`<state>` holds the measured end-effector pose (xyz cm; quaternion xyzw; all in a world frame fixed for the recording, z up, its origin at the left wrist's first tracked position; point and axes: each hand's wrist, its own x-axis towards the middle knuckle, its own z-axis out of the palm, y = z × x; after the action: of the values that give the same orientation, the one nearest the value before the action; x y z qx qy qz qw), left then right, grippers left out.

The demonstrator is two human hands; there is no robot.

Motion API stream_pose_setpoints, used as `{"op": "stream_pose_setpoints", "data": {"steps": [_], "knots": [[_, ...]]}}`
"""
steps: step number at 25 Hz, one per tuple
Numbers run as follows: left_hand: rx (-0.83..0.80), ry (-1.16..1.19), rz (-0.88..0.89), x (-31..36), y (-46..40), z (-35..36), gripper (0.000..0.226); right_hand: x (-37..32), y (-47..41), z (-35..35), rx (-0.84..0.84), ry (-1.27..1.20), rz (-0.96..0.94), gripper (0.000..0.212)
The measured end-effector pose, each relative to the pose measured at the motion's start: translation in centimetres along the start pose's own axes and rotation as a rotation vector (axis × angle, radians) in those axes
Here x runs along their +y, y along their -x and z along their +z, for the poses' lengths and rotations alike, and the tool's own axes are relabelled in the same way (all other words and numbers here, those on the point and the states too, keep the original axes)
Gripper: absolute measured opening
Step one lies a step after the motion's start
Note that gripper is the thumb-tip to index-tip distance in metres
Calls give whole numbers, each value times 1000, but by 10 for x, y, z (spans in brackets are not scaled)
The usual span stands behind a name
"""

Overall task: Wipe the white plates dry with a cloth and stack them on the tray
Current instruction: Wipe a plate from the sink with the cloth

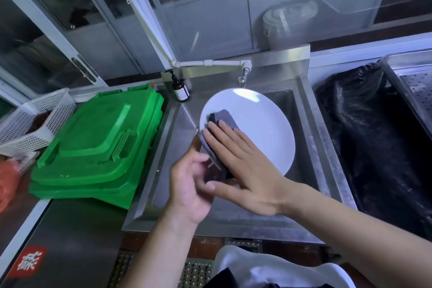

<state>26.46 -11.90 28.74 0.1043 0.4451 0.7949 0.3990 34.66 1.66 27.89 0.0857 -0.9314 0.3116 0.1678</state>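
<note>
The left hand (pixel 189 184) reaches up from below, palm toward the person, fingers curled at a rim. The right hand (pixel 243 161) lies flat, fingers straight and together, pressing leftward, forearm bare.

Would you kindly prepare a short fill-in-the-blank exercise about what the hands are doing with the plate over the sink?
1. The right hand presses a grey cloth flat against the white ____.
2. The left hand steadies the plate at its lower ____ edge.
3. The plate is held above the steel ____.
4. Left of the sink lies a stack of ____ plastic bin lids.

Missing words: plate; left; sink; green
</note>
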Motion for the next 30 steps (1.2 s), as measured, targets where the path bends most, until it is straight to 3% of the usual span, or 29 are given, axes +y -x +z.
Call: {"op": "stream_pose_setpoints", "data": {"steps": [6,10,12,14,17,19,21,23,26,28,30], "knots": [[141,-22,-15,0,-11,-23,62,7,6,9,-83,93,-57,72],[166,-66,-41,3,-19,-49,50,22,21,7,-178,9,-71,66],[188,-79,-40,8,-23,-64,52,36,33,1,-226,-3,0,65],[207,-103,-47,13,-27,-78,53,51,40,-15,-237,-39,213,64],[211,-117,-74,17,-34,-92,54,62,37,-40,-38,-97,657,71],[173,-105,-99,18,-41,-97,52,52,20,-40,205,-30,664,70],[129,-97,-138,17,-48,-97,53,29,-6,-21,328,98,523,53],[108,-94,-178,15,-55,-96,52,9,-26,8,194,232,510,47],[122,-39,-238,13,-65,-106,45,-13,-35,42,-137,121,659,65],[175,31,-303,14,-72,-118,41,-15,-30,53,-137,122,640,66],[214,112,-369,11,-78,-126,39,-14,-27,60,-125,295,574,60]]}}
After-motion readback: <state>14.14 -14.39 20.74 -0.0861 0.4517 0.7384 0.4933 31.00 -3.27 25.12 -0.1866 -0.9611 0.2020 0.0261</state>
